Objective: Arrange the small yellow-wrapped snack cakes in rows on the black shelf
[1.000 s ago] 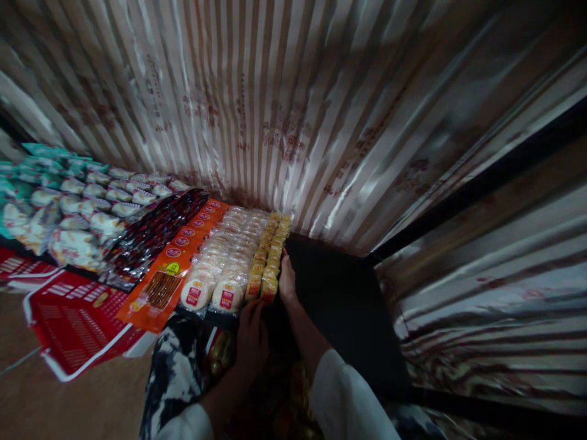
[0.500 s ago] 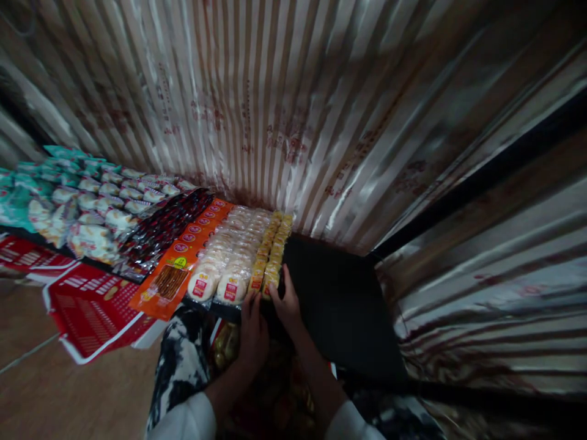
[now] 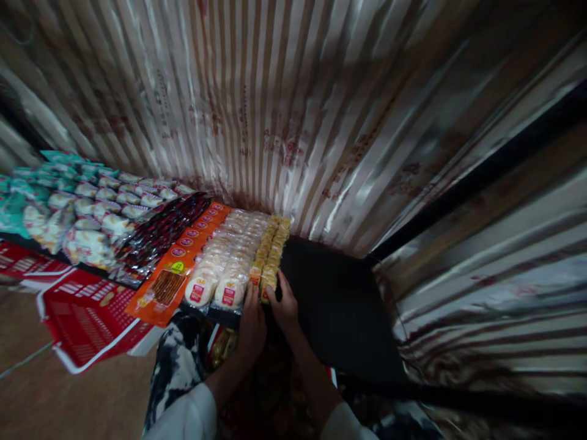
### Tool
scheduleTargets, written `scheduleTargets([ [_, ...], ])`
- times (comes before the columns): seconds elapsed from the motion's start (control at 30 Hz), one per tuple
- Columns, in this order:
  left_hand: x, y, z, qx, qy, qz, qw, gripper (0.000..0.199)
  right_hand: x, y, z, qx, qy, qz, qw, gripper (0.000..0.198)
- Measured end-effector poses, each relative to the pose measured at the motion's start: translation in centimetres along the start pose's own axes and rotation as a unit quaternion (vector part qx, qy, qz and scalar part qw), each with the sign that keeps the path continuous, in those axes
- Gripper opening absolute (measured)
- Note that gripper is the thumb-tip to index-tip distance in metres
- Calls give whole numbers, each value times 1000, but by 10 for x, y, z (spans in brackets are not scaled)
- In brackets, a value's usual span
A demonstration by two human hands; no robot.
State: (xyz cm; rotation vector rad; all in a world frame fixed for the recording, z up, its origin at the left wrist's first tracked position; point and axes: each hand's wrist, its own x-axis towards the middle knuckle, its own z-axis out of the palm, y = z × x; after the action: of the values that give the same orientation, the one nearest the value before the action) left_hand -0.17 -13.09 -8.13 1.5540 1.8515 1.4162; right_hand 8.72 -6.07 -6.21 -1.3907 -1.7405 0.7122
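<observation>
A: Pinching the front yellow snack packet (image 3: 268, 286), right hand (image 3: 285, 308) fingers close narrow on its near end; left hand (image 3: 252, 322) fingers curl against the neighbouring one.

B: Likely squaring the row; it runs away from the fingertips, beside white cake packets (image 3: 227, 269).

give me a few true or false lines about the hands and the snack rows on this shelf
1. Both hands touch the front of the yellow packet rows. True: the left hand and the right hand meet there.
2. The orange packets lie right of the yellow rows. False: they lie left, beyond the white round cakes.
3. The black shelf surface right of the yellow rows is bare. True.
4. The wall behind is plain white. False: it is a striped shiny curtain.
</observation>
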Motion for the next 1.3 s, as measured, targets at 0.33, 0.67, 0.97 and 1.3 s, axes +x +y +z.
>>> scheduleTargets([
  [0.33, -1, 10, -3, 54, 38, 64, 996, 46, -1, -2, -1, 23, 0, 3, 1000, 60],
  [0.67, 4, 13, -3, 84, 14, 71, 994, 46, 0, -4, -2, 41, 1, 15, 999, 61],
  [0.97, 8, 20, -9, 74, 0, 69, 995, 50, 0, 3, -1, 50, -12, 19, 998, 63],
  [1.3, 12, 21, -7, 47, -7, 53, 997, 50, 0, 4, -2, 46, -9, 8, 999, 61],
])
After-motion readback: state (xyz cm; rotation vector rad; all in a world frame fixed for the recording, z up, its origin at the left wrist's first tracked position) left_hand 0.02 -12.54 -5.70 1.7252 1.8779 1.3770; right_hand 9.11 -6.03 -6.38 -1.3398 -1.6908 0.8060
